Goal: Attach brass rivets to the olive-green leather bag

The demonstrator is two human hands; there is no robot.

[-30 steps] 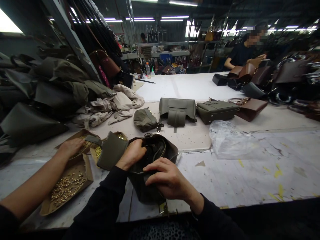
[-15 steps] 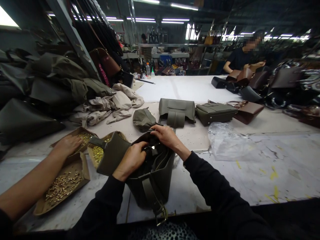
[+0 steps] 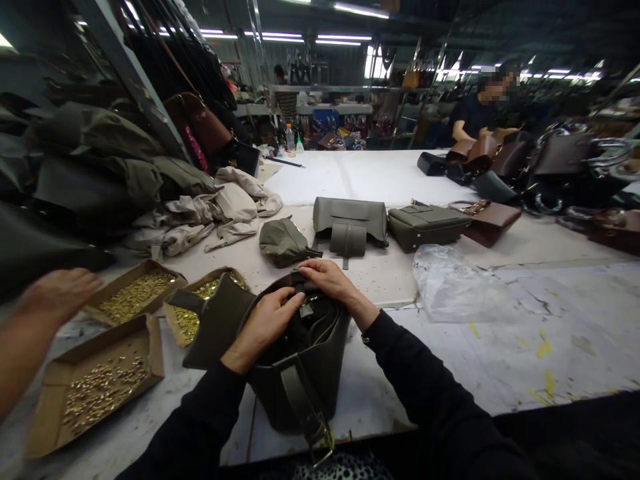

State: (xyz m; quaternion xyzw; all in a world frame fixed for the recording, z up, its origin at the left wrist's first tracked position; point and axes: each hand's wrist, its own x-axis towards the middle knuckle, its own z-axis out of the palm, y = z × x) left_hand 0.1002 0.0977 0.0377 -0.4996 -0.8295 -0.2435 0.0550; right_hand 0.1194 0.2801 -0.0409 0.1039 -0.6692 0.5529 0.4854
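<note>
An olive-green handbag (image 3: pixel 320 380) stands open-topped at the table's near edge. Its flap (image 3: pixel 220 323) is folded out to the left, and a buckled strap (image 3: pixel 299 395) hangs down the near side. My left hand (image 3: pixel 265 325) reaches into the mouth from the left, fingers closed near a small metal piece (image 3: pixel 306 308) inside. At the far rim, my right hand (image 3: pixel 327 280) pinches the bag's edge, its fingertips close to those of my left. The bag's dark interior hides part of the left fingers.
Cardboard trays hold gold-coloured hardware: one near tray (image 3: pixel 95 400) and two behind it. A co-worker's hand (image 3: pixel 60 293) is at far left. Beyond lie a small olive pouch (image 3: pixel 283 241), olive bag parts (image 3: pixel 350 217), beige cloth (image 3: pixel 233 207) and clear plastic (image 3: pixel 445 287).
The co-worker's hand has moved left, away from the hardware trays. My left fingertips have shifted slightly up toward the far rim. The view has shifted a little.
</note>
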